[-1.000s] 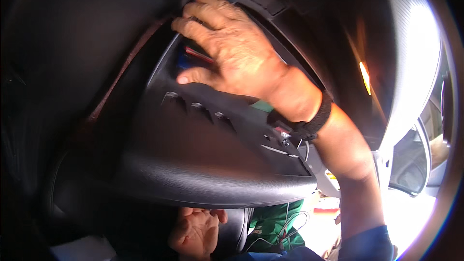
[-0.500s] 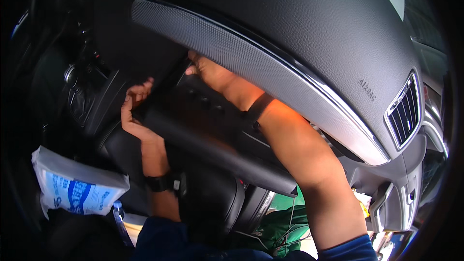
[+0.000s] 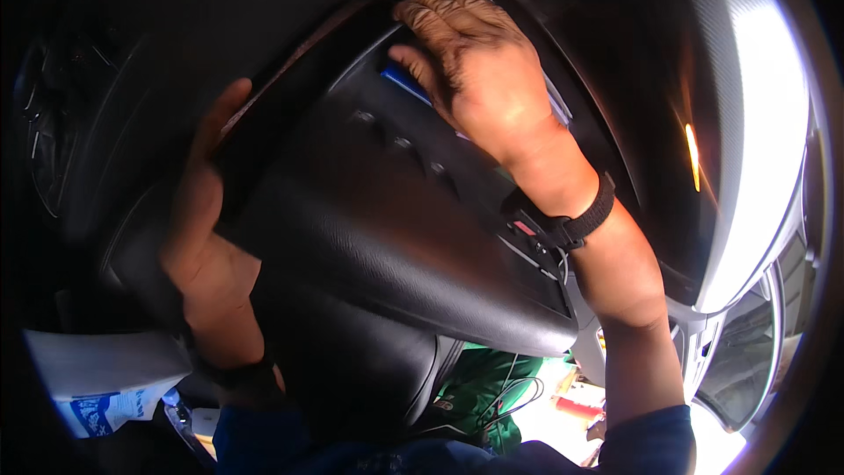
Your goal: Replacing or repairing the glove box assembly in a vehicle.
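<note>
The black glove box (image 3: 325,211) hangs open in front of me, its wide lid tilted toward me. Over its far corner lies my right hand (image 3: 479,57), back up, fingers stretched across the rim and thumb apart. Beneath that hand a blue strip (image 3: 404,84) and some pale edges show inside the box, mostly covered. My left hand (image 3: 207,185) is upright at the left side of the glove box, fingers extended along a dark panel edge. It is slightly blurred and partly in shadow. Nothing shows held in either hand.
Above right is the dashboard with a glossy trim strip (image 3: 677,132). A black seat (image 3: 352,347) lies below the lid. A white and blue plastic bag (image 3: 105,405) sits lower left beside a bottle (image 3: 180,418). Thin cables cross green cloth (image 3: 479,387) near the bottom.
The view has moved in closer to the glove box. My right hand has come out from under the dashboard trim onto the box's far corner. My left hand's fingers have straightened.
</note>
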Demonstrator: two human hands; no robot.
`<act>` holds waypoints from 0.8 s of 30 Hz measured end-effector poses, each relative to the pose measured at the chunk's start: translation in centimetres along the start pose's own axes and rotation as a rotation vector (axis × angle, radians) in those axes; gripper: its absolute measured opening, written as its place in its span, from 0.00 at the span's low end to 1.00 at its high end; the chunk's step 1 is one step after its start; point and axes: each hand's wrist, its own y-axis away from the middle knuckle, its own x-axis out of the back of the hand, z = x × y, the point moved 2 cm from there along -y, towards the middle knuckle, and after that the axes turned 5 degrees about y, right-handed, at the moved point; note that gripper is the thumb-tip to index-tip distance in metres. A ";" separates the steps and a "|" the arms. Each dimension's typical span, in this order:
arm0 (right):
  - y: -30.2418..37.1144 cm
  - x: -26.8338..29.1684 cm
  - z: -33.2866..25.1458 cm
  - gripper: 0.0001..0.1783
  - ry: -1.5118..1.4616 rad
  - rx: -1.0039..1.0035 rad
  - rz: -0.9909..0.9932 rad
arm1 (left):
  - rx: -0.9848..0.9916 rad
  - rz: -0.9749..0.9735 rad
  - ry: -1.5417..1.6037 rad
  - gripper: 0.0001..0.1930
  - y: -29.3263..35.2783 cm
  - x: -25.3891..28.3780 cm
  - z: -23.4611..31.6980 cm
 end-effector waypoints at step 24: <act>0.0 -1.2 1.1 0.19 -0.116 0.040 0.127 | 0.098 -0.109 -0.351 0.48 0.5 0.7 0.5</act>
